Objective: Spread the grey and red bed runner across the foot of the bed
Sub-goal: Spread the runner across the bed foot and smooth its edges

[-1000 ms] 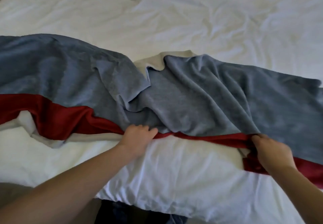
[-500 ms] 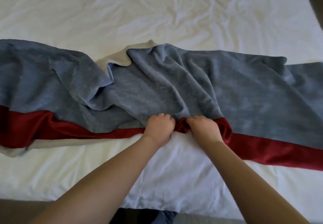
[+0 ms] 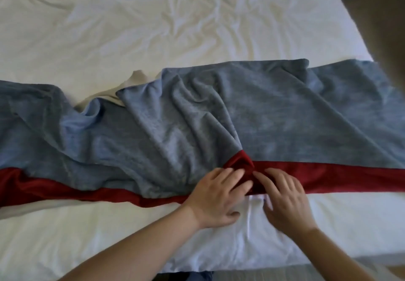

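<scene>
The grey and red bed runner [image 3: 197, 123] lies rumpled across the white bed [image 3: 131, 28], grey part farther away, red band [image 3: 328, 175] along the near edge. A bunched red fold rises in the middle, with grey creases fanning out from it. To the right the runner lies fairly flat; to the left it is wavy, with a beige underside turned up. My left hand [image 3: 217, 197] and my right hand [image 3: 285, 197] lie side by side, fingers extended, fingertips pressing on the red band just below the fold.
The white sheet [image 3: 306, 237] covers the bed's foot, whose near edge runs along the bottom. The bed's right edge [image 3: 355, 31] borders dark floor at the upper right. Dark clothing shows below the mattress at bottom centre.
My hands came together at the red fold, then opened from fists to flat fingers on the red band. The view shifted left, so the runner's right part now looks flatter.
</scene>
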